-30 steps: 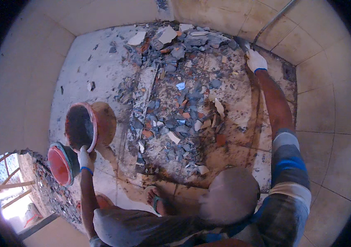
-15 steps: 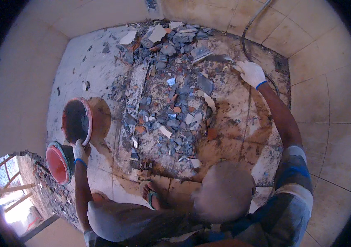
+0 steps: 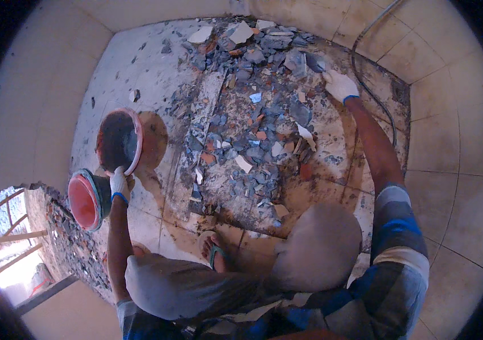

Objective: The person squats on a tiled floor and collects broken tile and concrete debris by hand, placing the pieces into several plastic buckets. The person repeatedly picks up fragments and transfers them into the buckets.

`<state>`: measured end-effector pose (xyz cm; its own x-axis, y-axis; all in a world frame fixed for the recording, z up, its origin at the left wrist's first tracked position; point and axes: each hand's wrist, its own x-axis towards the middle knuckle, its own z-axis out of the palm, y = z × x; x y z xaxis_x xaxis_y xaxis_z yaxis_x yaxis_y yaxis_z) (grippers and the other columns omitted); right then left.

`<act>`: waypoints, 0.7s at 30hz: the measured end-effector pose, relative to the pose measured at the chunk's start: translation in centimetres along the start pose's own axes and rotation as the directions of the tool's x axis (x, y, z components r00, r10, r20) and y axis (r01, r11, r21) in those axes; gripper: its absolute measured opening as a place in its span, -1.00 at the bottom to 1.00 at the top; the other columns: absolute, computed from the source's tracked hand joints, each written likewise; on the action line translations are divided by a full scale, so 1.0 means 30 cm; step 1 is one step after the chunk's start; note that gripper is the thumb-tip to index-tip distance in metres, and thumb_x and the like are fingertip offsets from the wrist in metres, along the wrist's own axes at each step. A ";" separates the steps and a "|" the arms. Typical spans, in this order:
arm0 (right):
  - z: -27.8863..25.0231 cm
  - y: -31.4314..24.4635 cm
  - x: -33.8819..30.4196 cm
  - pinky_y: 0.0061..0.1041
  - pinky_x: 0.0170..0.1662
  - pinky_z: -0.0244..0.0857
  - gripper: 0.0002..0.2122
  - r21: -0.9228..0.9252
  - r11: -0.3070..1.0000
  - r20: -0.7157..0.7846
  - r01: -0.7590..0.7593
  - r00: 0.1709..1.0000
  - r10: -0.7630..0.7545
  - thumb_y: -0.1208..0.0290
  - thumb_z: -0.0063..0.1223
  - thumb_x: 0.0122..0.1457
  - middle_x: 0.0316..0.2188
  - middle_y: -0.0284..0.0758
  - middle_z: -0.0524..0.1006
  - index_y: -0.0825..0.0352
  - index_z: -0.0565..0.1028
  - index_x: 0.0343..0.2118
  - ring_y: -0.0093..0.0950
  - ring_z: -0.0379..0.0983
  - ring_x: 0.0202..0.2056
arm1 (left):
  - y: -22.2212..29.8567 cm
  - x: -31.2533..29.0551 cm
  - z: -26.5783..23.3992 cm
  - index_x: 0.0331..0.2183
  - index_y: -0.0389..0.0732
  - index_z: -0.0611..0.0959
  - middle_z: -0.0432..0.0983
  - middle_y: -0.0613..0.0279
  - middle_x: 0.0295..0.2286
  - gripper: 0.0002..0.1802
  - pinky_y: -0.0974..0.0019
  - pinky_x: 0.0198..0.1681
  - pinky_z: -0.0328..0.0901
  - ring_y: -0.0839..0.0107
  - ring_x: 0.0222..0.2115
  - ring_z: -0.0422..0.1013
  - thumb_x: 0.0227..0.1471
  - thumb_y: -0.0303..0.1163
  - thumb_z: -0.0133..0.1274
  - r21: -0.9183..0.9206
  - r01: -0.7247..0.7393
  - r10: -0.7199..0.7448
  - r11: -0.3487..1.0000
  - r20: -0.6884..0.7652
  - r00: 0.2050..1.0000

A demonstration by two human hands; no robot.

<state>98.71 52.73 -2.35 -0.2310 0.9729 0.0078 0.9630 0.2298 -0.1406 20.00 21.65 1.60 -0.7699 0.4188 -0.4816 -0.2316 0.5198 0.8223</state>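
My left hand (image 3: 119, 184), in a white knit glove with a blue cuff, grips the near rim of a reddish bucket (image 3: 138, 135) that is dark and dirty inside. Out at the far right, my gloved right hand (image 3: 341, 86) is closed round what looks like a trowel (image 3: 314, 62); its handle is mostly hidden. The metal blade points left and meets a flat grey slab (image 3: 296, 62) at the right end of a rubble heap (image 3: 252, 55). Broken tile, mortar and reddish chunks make up the heap.
Beside the bucket stands another, red inside with a green rim (image 3: 84, 202). Smaller rubble (image 3: 258, 175) covers the middle floor. A dark hose (image 3: 360, 76) runs along the right wall. My sandalled foot (image 3: 216, 254) is near the front. A broken wall opening (image 3: 17, 243) lies at left.
The view has shifted, so the floor sits higher and further right. Relative to the rubble, my right hand and the trowel have moved left, against the slab. My left hand stays on the bucket rim.
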 end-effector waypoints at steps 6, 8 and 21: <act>-0.088 -0.319 -0.097 0.07 -0.07 0.51 -0.73 0.025 0.942 0.153 0.335 0.930 -0.335 0.29 0.12 0.26 -0.20 -0.07 0.69 0.13 0.56 0.02 0.03 0.64 -0.12 | -0.009 0.013 -0.022 0.02 -0.06 0.27 0.33 0.33 -0.62 -0.60 0.33 -0.69 0.21 0.47 -0.73 0.30 0.30 -0.22 0.06 0.046 -0.103 0.100 0.994 0.072 0.992; -0.125 -0.407 -0.172 0.05 -0.09 0.52 -0.73 0.056 0.904 0.197 0.424 0.883 -0.426 0.30 0.12 0.26 -0.19 -0.09 0.69 0.13 0.57 0.01 0.02 0.64 -0.12 | 0.001 0.021 -0.018 0.34 -0.10 0.17 0.38 0.27 -0.56 -0.27 0.36 -0.70 0.21 0.49 -0.70 0.34 0.26 -0.27 0.08 0.068 -0.074 0.070 0.995 0.055 0.996; -0.121 -0.685 -0.660 -0.19 0.12 0.53 -0.50 0.495 0.794 0.258 0.352 0.813 -0.521 0.22 0.33 0.24 0.01 -0.15 0.68 0.23 0.57 0.23 -0.09 0.64 0.01 | 0.063 0.089 -0.117 -0.21 -0.35 0.74 0.68 0.05 -0.35 -0.55 0.15 -0.19 0.43 0.30 -0.34 0.56 0.14 -0.09 0.25 0.319 -0.335 0.366 0.886 -0.042 0.930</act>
<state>83.99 28.84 3.97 -0.7257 0.6650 -0.1762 0.6151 0.5124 -0.5993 15.42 21.13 2.93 -0.8253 0.5485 -0.1340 0.2424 0.5585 0.7933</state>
